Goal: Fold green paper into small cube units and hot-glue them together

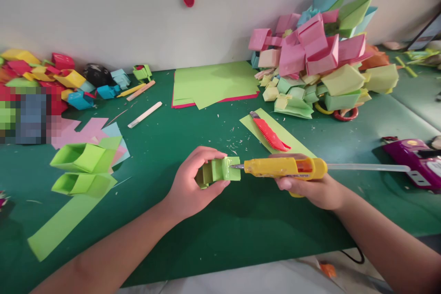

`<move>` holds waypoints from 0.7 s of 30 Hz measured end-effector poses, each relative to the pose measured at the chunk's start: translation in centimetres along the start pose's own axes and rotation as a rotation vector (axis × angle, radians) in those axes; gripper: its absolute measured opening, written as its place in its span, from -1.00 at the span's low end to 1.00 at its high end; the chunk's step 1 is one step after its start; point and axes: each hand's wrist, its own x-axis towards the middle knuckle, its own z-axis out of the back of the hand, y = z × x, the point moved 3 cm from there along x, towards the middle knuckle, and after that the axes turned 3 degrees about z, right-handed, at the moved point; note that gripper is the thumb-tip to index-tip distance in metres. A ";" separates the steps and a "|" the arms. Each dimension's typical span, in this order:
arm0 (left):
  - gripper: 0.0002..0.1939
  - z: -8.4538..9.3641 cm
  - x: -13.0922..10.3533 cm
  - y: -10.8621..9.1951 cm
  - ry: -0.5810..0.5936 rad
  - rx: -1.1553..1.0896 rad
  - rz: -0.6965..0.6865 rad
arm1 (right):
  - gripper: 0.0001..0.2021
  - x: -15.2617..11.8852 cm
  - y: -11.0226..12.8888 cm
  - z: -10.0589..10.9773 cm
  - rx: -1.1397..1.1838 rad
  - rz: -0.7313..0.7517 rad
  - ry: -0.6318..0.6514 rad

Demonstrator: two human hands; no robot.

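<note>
Near the front middle of the table, my left hand grips a small light green folded paper piece between thumb and fingers. A shiny streak shows on the paper's right part. My right hand is wrapped round a yellow glue gun, with a clear glue stick sticking out of its back. The metal nozzle points left and meets the green paper at the streak. Behind the glue gun, a red utility knife lies on a light green paper strip.
Green paper sheets lie at the back of the green table. Folded pink, green and yellow paper pieces are heaped back right. Green paper boxes stand left, below colourful pieces. A purple object sits far right.
</note>
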 end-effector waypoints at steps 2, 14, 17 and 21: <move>-0.62 0.0 0.0 0.0 -0.001 -0.003 0.001 | -0.82 0.0 0.0 0.0 0.005 -0.004 0.003; -0.62 0.0 0.1 0.1 -0.005 0.023 -0.008 | -0.75 -0.2 -0.2 0.1 -0.033 -0.060 -0.099; -0.62 0.0 0.1 0.0 -0.006 0.027 -0.010 | -0.75 -0.2 -0.2 0.0 -0.032 -0.062 -0.090; -0.61 -0.1 0.0 0.0 -0.006 0.014 -0.004 | -0.73 -0.2 -0.2 0.1 -0.034 -0.070 -0.087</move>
